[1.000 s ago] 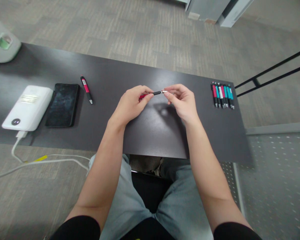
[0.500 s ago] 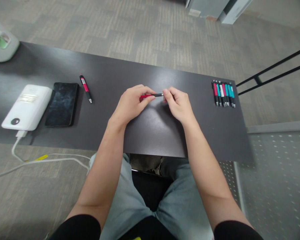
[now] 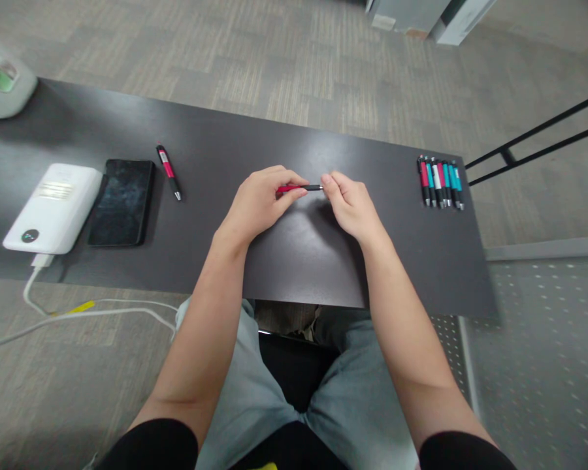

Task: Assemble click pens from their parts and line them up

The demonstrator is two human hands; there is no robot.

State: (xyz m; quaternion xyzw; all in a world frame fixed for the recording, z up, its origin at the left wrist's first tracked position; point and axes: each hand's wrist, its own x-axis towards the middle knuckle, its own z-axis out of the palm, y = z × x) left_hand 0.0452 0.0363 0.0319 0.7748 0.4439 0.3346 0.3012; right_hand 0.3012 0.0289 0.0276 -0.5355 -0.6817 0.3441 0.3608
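Observation:
Above the middle of the dark table, a red and black pen (image 3: 313, 187) lies level between my two hands. My left hand (image 3: 261, 201) pinches its red barrel between thumb and fingers. At the silver tip end, my right hand (image 3: 347, 202) is closed, thumb against the fingertips; the very end of the pen is hidden there. Another red and black pen (image 3: 169, 172) lies on the table to the left. A row of several pens (image 3: 440, 183) in red, teal, white and black lies side by side near the right edge.
A black phone-like slab (image 3: 122, 203) and a white power bank (image 3: 53, 207) with a plugged-in white cable (image 3: 32, 287) are on the left of the table (image 3: 206, 261). A pale plastic object (image 3: 17, 98) stands at the far left corner. Black metal bars (image 3: 543, 140) extend beyond the right edge.
Both hands keep their hold on the pen with almost no movement. The whole view has shifted very slightly.

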